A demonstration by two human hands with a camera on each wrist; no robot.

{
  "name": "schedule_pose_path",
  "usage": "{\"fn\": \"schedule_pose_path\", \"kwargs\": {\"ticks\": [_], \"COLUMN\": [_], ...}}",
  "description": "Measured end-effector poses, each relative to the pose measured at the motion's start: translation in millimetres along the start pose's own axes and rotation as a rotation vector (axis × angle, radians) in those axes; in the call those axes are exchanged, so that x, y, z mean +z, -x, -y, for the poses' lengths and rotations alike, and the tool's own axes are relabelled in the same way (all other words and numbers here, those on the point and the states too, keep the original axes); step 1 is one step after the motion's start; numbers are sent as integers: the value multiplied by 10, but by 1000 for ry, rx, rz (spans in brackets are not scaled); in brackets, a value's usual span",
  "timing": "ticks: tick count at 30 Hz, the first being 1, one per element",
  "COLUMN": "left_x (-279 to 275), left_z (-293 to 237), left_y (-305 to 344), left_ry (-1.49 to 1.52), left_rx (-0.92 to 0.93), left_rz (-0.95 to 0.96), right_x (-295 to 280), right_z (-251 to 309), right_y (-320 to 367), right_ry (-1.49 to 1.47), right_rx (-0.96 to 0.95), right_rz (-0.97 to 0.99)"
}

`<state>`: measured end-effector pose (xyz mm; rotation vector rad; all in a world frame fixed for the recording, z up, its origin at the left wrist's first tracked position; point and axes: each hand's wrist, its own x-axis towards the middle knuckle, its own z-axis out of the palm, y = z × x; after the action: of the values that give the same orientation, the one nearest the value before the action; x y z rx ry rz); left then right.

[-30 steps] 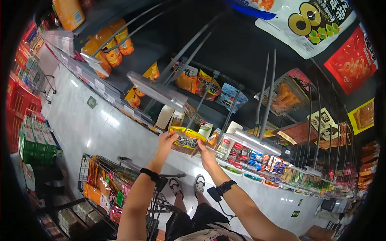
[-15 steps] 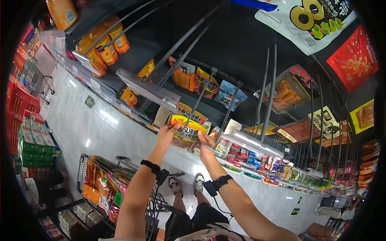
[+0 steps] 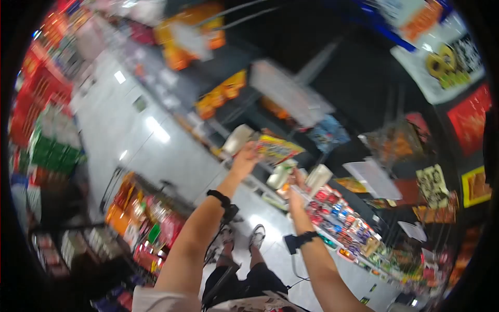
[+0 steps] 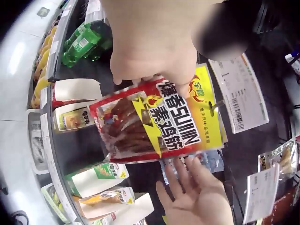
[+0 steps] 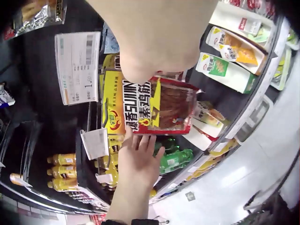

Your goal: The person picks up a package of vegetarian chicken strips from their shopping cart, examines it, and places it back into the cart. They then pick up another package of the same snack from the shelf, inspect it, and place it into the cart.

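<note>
A red and yellow snack packet (image 3: 279, 149) (image 4: 157, 123) (image 5: 150, 105) is held by its edge in my left hand (image 3: 244, 160) (image 4: 154, 54) (image 5: 139, 161), its printed front showing in both wrist views. My right hand (image 3: 296, 191) (image 4: 199, 199) (image 5: 154, 47) is beside the opposite edge, apart from the packet in the head view. In the left wrist view its fingers are spread and fairly straight. The left fingers are partly hidden behind the packet.
Price tags (image 4: 240, 93) (image 5: 78, 68) and metal hooks jut from the dark shelving. Small snack boxes (image 4: 75, 119) and green bottles (image 4: 82, 47) line a shelf. A loaded shopping cart (image 3: 112, 182) stands at lower left in the head view.
The head view has turned and blurred. My right hand has come away from the packet, which has shifted up and right in view and tilted, still in my left hand.
</note>
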<state>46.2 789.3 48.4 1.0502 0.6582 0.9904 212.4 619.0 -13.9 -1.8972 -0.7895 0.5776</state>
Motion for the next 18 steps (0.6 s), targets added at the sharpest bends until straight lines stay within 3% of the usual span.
{"fn": "schedule_pose_path", "kwargs": {"ticks": [1,2,4,6,8,10,12,14,16,18], "left_x": [-113,-303,-737,-1059,-1086,-1679,-2319,-2959,-2986,-3122], "left_z": [-43,-106,-433,-951,-2038,-1929,-1938,-1679,-2036,-1914], "left_y": [256,518,1158,1826,2477,3195,3873,4549,4788,5119], "left_ry": [-314,-630,-160,-78,-152,-337,-421,-827,-1439,-1632], "left_rx": [11,0,-245,-320,-498,-312,-335,-373,-582,-466], "left_rz": [-94,-190,18,105,-98,-267,-498,-800,-553,-243], "right_x": [-111,-228,-484,-729,-1004,-1163,-1189,-1047,-823,-608], "right_z": [-215,-238,101,-574,-725,-752,-761,-796,-962,-1305], "right_y": [195,368,931,1377,1788,2084,2231,2228,2095,1893], "right_ry": [-121,-358,-328,-227,-68,-3,-6,150,321,509], "right_rx": [-82,455,509,735,905,1031,1063,989,800,514], "right_rz": [77,220,327,478,654,800,862,908,970,1050]}}
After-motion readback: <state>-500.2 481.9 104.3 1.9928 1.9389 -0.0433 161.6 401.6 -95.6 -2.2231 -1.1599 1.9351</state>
